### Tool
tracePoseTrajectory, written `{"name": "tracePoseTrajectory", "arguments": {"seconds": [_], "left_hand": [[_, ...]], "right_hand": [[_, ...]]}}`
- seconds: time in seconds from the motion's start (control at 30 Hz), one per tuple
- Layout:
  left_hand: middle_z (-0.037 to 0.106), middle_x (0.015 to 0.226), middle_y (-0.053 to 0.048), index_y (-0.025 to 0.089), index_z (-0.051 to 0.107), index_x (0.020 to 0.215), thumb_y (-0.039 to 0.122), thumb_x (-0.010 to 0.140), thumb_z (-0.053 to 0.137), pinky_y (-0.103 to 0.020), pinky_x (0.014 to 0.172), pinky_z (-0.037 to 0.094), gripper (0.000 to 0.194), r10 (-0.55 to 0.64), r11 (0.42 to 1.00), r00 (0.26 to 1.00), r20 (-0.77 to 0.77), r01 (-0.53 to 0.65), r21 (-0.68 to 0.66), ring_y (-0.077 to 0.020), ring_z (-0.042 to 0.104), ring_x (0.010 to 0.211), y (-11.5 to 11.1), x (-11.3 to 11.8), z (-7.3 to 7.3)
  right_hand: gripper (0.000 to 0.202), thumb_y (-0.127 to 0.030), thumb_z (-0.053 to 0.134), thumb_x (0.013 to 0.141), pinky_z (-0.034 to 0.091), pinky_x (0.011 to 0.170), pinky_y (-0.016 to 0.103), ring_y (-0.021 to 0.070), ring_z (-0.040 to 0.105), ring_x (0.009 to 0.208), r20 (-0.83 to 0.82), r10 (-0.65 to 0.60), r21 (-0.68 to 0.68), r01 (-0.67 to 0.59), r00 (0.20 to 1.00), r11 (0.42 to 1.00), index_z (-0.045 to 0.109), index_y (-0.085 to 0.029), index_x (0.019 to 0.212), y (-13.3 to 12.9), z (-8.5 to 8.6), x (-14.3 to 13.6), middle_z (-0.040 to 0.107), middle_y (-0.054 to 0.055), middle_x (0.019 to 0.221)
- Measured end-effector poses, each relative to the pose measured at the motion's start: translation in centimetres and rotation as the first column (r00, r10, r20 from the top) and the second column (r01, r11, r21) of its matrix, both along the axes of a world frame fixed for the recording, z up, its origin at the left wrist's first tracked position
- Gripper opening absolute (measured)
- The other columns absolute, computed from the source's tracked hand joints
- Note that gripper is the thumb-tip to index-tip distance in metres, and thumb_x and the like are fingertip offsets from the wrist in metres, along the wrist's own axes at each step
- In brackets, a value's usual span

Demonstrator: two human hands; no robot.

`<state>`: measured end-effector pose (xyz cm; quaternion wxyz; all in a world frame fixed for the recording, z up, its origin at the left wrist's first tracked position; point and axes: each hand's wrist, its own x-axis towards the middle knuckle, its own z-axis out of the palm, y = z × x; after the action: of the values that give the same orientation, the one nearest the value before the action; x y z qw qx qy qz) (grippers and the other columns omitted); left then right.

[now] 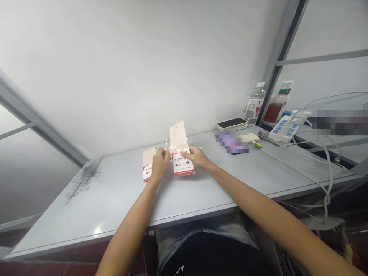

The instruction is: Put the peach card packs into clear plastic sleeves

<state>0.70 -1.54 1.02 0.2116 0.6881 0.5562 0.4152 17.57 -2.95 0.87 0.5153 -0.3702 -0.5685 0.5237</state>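
My right hand [197, 156] grips the right edge of a flat card pack [178, 140], thumb in front. The pack is pale pink above and white with red and black print below, held tilted over the table. Clear plastic film [167, 145] shows around its top and left side. At the pack's left edge my left hand [160, 163] is closed, fingertips pinched together at the film. A second similar pack [148, 158] lies on the table just left of that hand, partly hidden by it.
The grey table [120, 199] meets a white wall behind. To the right are a phone [232, 123], a blurred purple item [231, 142], a clear bottle [255, 105], a jar with red-brown liquid [277, 109], a power strip [283, 129] and white cables. Dark marks [84, 178] show at left.
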Motion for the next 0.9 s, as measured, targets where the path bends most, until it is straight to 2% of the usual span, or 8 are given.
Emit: {"name": "tracePoseTrajectory", "arguments": {"seconds": [0.13,0.23,0.37,0.5,0.63,0.73,0.83,0.9], "left_hand": [[0.061,0.078,-0.001,0.021,0.044,0.09,0.04,0.08,0.049,-0.025,0.05,0.043,0.022,0.077,0.996,0.995,0.071,-0.073,-0.053,-0.0091,0.054,0.049,0.4,-0.5,0.0],[0.059,0.101,-0.005,0.022,0.045,0.104,0.032,0.074,0.056,-0.025,0.053,0.048,0.033,-0.002,1.0,0.989,0.148,-0.001,0.019,-0.0121,0.059,0.068,0.4,-0.4,0.0],[0.054,0.119,-0.006,0.021,0.057,0.09,0.031,0.078,0.049,-0.028,0.061,0.053,0.018,-0.141,0.986,0.939,0.313,0.162,-0.042,-0.0184,0.058,0.095,0.5,-0.1,0.0],[0.048,0.128,-0.008,0.018,0.06,0.076,0.042,0.076,0.055,-0.032,0.071,0.053,0.025,-0.201,0.962,0.883,0.424,0.259,-0.083,-0.0227,0.055,0.105,0.8,-0.2,-0.2],[0.054,0.12,-0.009,0.016,0.059,0.069,0.044,0.072,0.061,-0.033,0.075,0.051,0.028,-0.202,0.965,0.853,0.481,0.258,-0.051,-0.0228,0.055,0.104,0.9,-0.4,0.0],[0.06,0.106,-0.008,0.017,0.057,0.072,0.045,0.074,0.058,-0.031,0.072,0.051,0.028,-0.144,0.979,0.859,0.491,0.195,-0.054,-0.0182,0.06,0.09,1.2,-0.9,0.4],[0.062,0.08,-0.005,0.018,0.053,0.073,0.044,0.076,0.053,-0.027,0.06,0.049,0.027,0.004,0.99,0.896,0.445,0.06,-0.129,-0.0139,0.059,0.068,1.9,-2.3,0.5],[0.06,0.069,-0.004,0.018,0.051,0.072,0.041,0.076,0.05,-0.026,0.051,0.046,0.024,0.126,0.984,0.938,0.324,-0.075,-0.163,-0.0135,0.057,0.058,2.6,-4.0,0.4]], "right_hand": [[0.035,-0.031,0.067,0.069,0.05,0.066,0.03,0.0184,0.064,0.076,-0.073,0.06,0.028,-0.058,0.995,0.998,0.059,-0.016,0.1,0.4,-0.4,0.2,0.068,0.005,0.089],[0.042,-0.026,0.068,0.07,0.051,0.069,0.031,0.0188,0.064,0.078,-0.107,0.08,0.009,-0.079,0.991,0.997,0.054,-0.018,0.109,0.5,-0.7,0.2,0.067,0.006,0.096],[0.04,-0.026,0.065,0.072,0.051,0.068,0.031,0.0188,0.064,0.078,-0.103,0.051,-0.017,-0.053,0.993,0.998,0.054,-0.018,0.11,0.6,-0.8,0.1,0.067,0.007,0.097],[0.028,-0.032,0.063,0.075,0.05,0.064,0.029,0.0184,0.064,0.075,-0.061,0.004,-0.041,-0.007,0.998,0.999,0.057,-0.016,0.097,0.7,-0.7,0.0,0.068,0.006,0.089],[0.022,-0.034,0.061,0.076,0.049,0.056,0.028,0.0163,0.062,0.06,-0.051,-0.063,-0.062,0.06,0.997,0.996,0.053,-0.018,0.09,1.1,-0.4,0.5,0.066,0.002,0.07],[0.019,-0.033,0.057,0.079,0.047,0.05,0.025,0.0125,0.058,0.05,-0.018,-0.193,-0.034,0.192,0.981,0.981,0.049,-0.02,0.09,1.7,-0.3,1.3,0.063,-0.001,0.063],[0.018,-0.031,0.053,0.081,0.045,0.049,0.022,0.0109,0.058,0.05,0.068,-0.312,0.011,0.312,0.948,0.95,0.05,-0.019,0.095,2.8,-0.5,2.8,0.063,0.0,0.067],[0.019,-0.027,0.046,0.084,0.043,0.047,0.022,0.0107,0.057,0.051,0.177,-0.395,0.018,0.398,0.902,0.917,0.049,-0.019,0.1,3.7,-1.0,4.2,0.065,0.002,0.073]]}}
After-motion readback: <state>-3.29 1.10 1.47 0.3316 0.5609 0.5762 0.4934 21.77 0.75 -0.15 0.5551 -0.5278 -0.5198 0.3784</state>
